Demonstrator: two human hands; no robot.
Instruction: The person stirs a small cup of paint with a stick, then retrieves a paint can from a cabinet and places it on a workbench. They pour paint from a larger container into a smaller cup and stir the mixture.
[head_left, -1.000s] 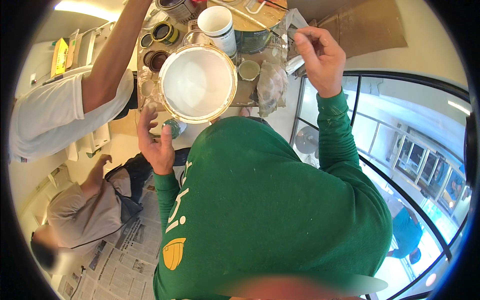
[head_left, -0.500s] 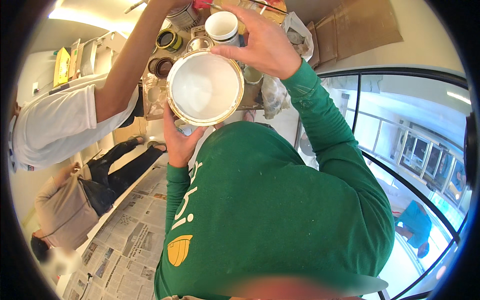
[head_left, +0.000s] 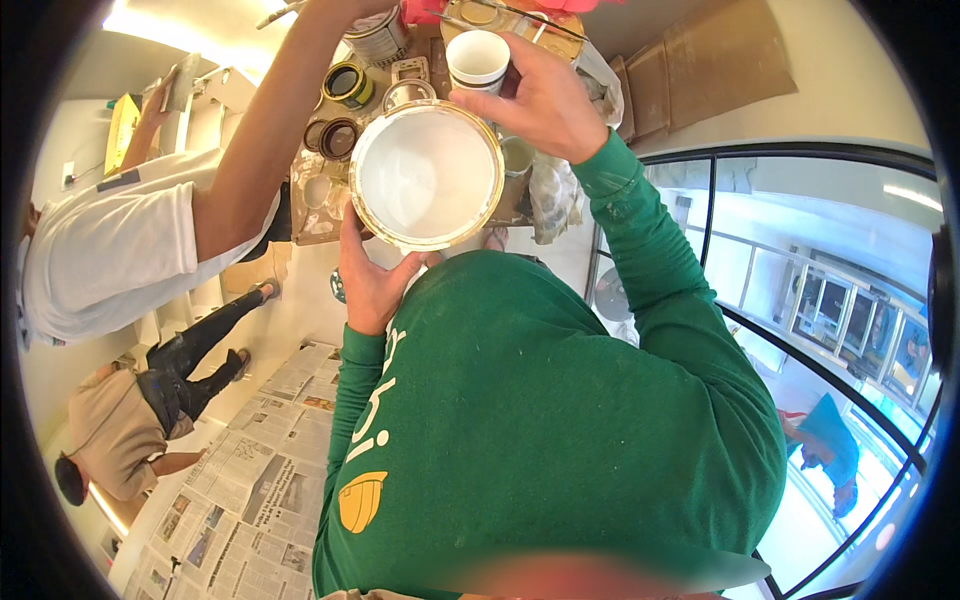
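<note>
A round paint can (head_left: 425,185) with white paint inside and a smeared, gold-coloured rim is held up in front of me. My left hand (head_left: 372,288) grips its lower left side, thumb apart along the near edge; part of the fingers is hidden behind the can. In my right hand (head_left: 552,105) is a white cup (head_left: 478,60) with a dark band, just beyond the can's far right rim. Fingers and thumb close round the cup, and the thumb lies near the can's rim. The cup is tilted slightly, its inside pale.
Beyond the can, a cluttered worktop bears a yellow-and-black tin (head_left: 348,86), a brown-stained tin (head_left: 338,138) and a larger can (head_left: 378,40). A co-worker's arm (head_left: 265,115) reaches in from the left. Newspaper (head_left: 245,470) covers a surface at lower left; a black-framed window (head_left: 715,230) stands right.
The cup and my right hand have shifted right relative to the can. The can sits slightly further right in view. At left, the co-worker's other hand has come up, and a person behind has changed stance.
</note>
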